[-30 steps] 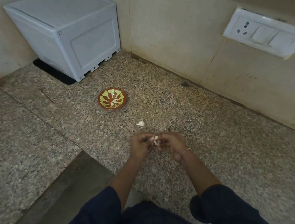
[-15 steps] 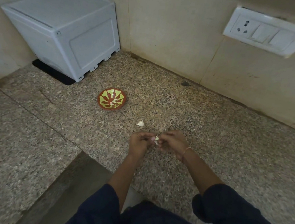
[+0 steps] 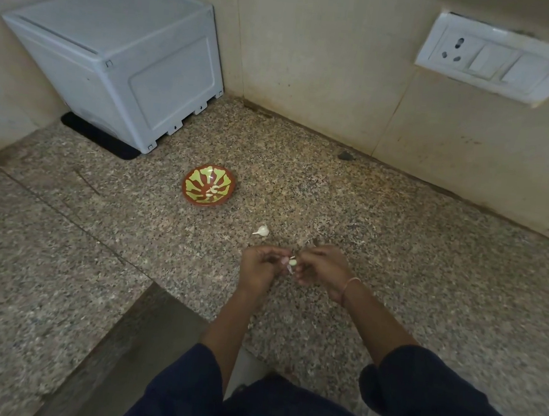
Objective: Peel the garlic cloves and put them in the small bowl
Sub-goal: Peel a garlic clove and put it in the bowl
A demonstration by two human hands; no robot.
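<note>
A pale garlic clove (image 3: 292,261) is pinched between the fingertips of my left hand (image 3: 259,266) and my right hand (image 3: 322,268), just above the speckled granite counter (image 3: 396,245). A thin strip of skin hangs below the clove. Another unpeeled garlic clove (image 3: 262,230) lies on the counter just beyond my hands. Farther back and to the left sits the small brown bowl with a yellow-green pattern (image 3: 209,190), holding a couple of whitish peeled cloves (image 3: 213,190).
A grey plastic box (image 3: 120,58) stands in the back left corner on a black mat. A white socket and switch plate (image 3: 498,58) is on the tiled wall at right. The counter steps down at the lower left (image 3: 128,344).
Both hands stay together on the clove with only small finger movements. A strip of skin now hangs below it.
</note>
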